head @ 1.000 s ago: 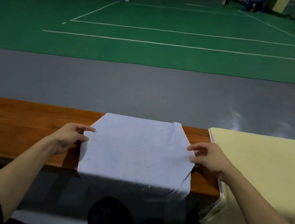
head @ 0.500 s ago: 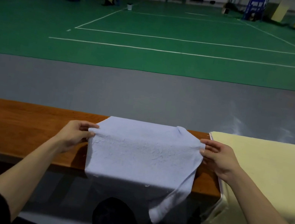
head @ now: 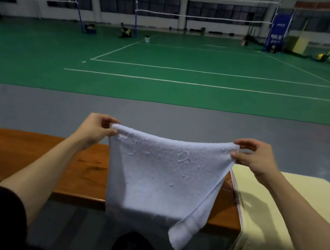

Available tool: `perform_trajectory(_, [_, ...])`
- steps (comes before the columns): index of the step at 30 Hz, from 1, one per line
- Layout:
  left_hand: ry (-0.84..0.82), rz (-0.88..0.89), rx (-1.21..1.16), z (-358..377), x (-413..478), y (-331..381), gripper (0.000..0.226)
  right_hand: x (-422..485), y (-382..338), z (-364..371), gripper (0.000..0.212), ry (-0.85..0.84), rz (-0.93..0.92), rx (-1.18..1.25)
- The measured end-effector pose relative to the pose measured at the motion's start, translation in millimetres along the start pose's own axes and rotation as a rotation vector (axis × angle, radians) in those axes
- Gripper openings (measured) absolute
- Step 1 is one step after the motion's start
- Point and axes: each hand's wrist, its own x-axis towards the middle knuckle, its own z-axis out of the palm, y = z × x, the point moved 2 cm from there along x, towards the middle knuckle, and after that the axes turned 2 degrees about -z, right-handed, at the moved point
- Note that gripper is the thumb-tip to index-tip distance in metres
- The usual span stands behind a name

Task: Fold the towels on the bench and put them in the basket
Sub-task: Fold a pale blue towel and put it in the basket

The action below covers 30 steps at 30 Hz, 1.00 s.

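Lifted off the bench [head: 44, 161], one white towel [head: 164, 175] hangs pinched by left hand [head: 95, 129] and right hand [head: 256, 157]; one yellow towel [head: 287, 221] lies beside.

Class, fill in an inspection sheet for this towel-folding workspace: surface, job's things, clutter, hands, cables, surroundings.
Surface: wooden bench, bare wood showing on its left part.
Job's things: white towel held up by its top corners, hanging slack; yellow towel draped over the bench's right end; basket not in view.
Clutter: nothing seen.
Hands: left hand pinches the white towel's left corner; right hand pinches its right corner.
Cables: nothing seen.
Surroundings: green court with white lines, nets behind.
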Motion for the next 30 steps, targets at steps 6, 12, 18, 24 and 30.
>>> perform_trajectory(6, [0.072,0.086,-0.022,-12.4,12.1,33.8,0.024,-1.7,-35.9,-19.6,0.039,0.121,-0.143,-0.109])
perform_trajectory(12, [0.041,0.115,-0.082,-10.4,10.5,56.9,0.011,1.8,-47.8,-31.1,0.038,0.213,-0.133,-0.178])
perform_trajectory(18, [-0.123,-0.008,-0.311,0.1,9.5,64.7,0.025,4.6,-52.2,-34.6,0.059,0.149,-0.057,0.047])
perform_trajectory(24, [-0.027,0.103,0.101,15.4,18.5,54.7,0.024,8.5,-31.1,-35.6,0.071,0.029,-0.037,-0.183])
perform_trajectory(30, [-0.157,-0.005,0.115,34.7,35.2,39.9,0.014,27.1,-1.4,-30.5,0.034,0.123,-0.046,-0.217])
